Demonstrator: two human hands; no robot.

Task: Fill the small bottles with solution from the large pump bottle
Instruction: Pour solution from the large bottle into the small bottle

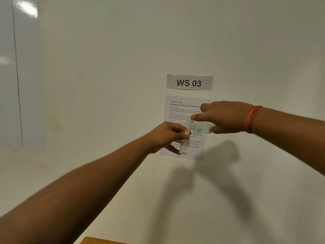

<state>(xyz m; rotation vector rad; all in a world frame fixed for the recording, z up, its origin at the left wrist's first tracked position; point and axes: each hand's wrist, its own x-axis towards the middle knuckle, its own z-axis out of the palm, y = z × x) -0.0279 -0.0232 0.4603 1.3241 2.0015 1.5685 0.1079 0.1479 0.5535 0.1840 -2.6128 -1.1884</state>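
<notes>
Pale wall (105, 85) behind, bare to left of hands. Small bottle (184, 147) upright, pinched by left hand (167, 136). Large bottle (198, 127) tipped, open mouth just above it, gripped by right hand (223, 117). Task sheet (177, 110) directly behind both hands.

Wall close ahead, hands raised before it

Both hands meet in front of the wall (105, 85), right over the taped task sheet (177, 110) below the "WS 03" label (189, 82). Left of the left hand (165, 136) and below both forearms the space stands open; the right hand (226, 117) bars the right side.
</notes>
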